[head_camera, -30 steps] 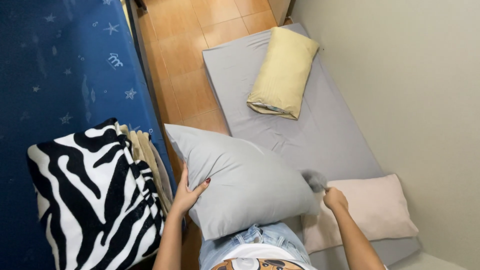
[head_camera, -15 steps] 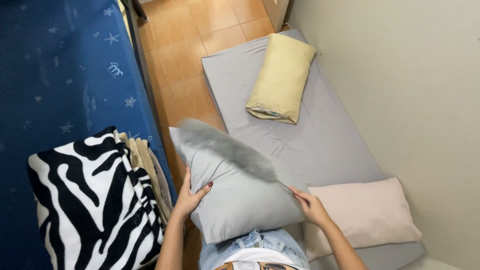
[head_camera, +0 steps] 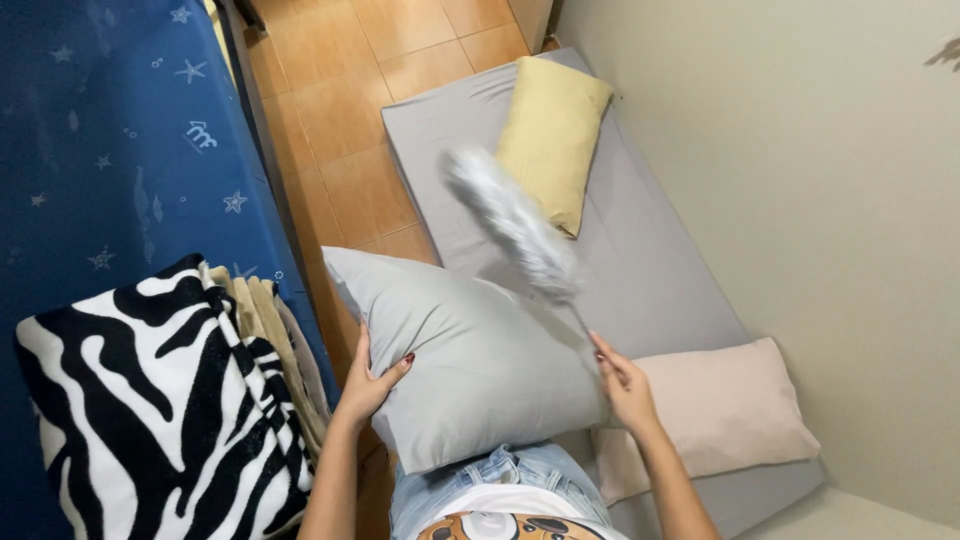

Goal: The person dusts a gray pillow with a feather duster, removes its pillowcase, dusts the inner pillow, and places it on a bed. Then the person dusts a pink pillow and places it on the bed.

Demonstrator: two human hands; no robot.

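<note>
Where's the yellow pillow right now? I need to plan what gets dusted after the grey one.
The yellow pillow lies at the far end of the grey mattress, top centre of the head view, beyond the raised duster.

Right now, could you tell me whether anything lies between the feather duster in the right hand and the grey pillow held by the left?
Nothing visible does. The right hand holds the feather duster raised just above the grey pillow, which the left hand steadies at its edge; only open air separates them.
</note>
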